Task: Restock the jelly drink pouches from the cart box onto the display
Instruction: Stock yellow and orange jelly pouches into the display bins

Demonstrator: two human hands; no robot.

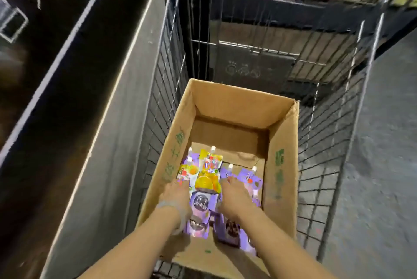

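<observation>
Both arms reach down into the cardboard box [282, 165], and the left hand [174, 195] and right hand [234, 197] lie among the purple pouches [200, 206] at its near end, though blur means I cannot tell whether either set of fingers is gripping or loose. Between the hands a yellow pouch [208, 177] lies on top of the pile. The box sits in the wire cart [327, 143], its far half showing bare cardboard.

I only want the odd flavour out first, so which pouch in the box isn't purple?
The yellow pouch, lying on top between the left hand and right hand. Nearly all the pouches around it are purple.
</observation>
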